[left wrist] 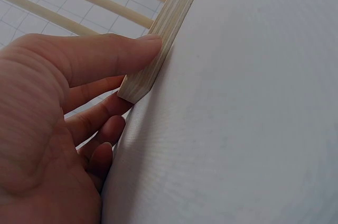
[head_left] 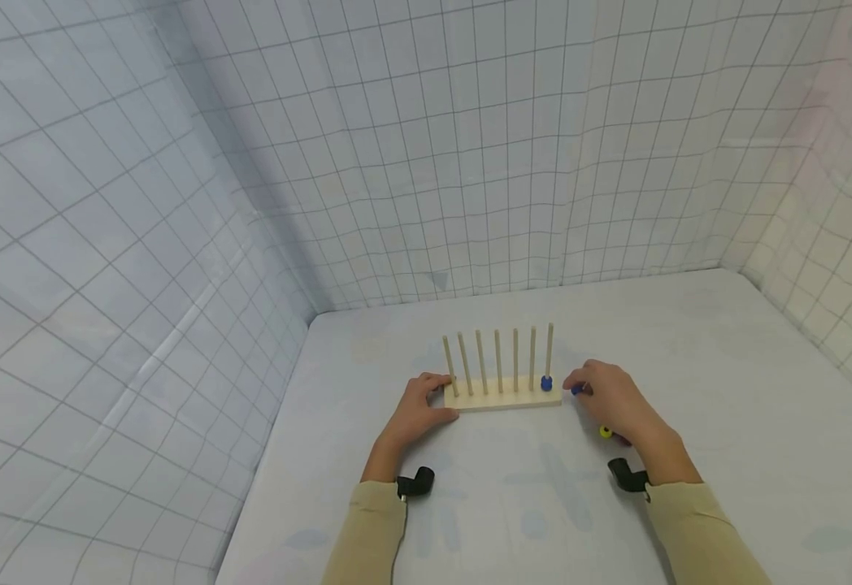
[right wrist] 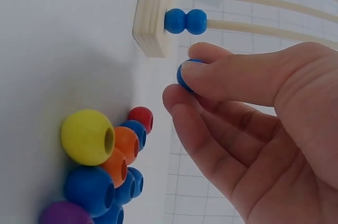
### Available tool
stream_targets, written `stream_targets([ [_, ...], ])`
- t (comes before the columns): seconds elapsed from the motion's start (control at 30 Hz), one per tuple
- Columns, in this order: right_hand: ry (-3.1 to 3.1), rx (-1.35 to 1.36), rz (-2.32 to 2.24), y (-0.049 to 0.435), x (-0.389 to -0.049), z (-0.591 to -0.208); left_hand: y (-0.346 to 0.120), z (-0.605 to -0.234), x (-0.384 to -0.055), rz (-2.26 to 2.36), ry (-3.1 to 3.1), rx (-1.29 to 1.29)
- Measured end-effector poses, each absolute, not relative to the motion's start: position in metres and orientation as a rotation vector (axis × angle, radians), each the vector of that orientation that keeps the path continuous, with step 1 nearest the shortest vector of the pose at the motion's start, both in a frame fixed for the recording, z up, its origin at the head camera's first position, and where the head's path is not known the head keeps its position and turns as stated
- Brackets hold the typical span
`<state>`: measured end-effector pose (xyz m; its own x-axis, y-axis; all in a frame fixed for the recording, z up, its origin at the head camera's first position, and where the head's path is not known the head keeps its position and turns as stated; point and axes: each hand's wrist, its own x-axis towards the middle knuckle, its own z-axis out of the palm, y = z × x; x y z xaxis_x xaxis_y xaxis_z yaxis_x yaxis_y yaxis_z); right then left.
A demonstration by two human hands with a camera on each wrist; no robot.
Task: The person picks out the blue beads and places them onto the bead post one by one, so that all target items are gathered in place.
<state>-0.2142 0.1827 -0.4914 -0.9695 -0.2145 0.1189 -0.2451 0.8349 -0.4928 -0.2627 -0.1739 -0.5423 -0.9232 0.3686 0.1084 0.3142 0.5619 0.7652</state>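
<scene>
A pale wooden peg board [head_left: 502, 404] with a row of several upright pegs stands in front of the person in the head view. My left hand [head_left: 417, 410] grips its left end, thumb [left wrist: 145, 49] on the front edge and fingers behind. Two blue beads [right wrist: 186, 21] are stacked at the foot of the rightmost peg. Just off the board's right end, my right hand [head_left: 612, 398] pinches another blue bead [right wrist: 182, 80] between thumb and fingertips. The thumb hides part of that bead.
Loose beads lie clustered on the white table beside the right hand, among them a yellow bead [right wrist: 84, 137], a purple bead [right wrist: 66, 214], a red bead [right wrist: 141, 118], and several blue and orange ones. Grid-patterned curtains [head_left: 470, 162] enclose the table at the back and sides.
</scene>
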Motion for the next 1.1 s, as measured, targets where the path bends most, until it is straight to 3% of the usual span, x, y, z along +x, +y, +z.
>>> stream_targets([
  [1.1,-2.729,0.354,0.926,0.183,-0.211,-0.464,-0.175,-0.543,-0.262,1.299,2.724,0.605],
])
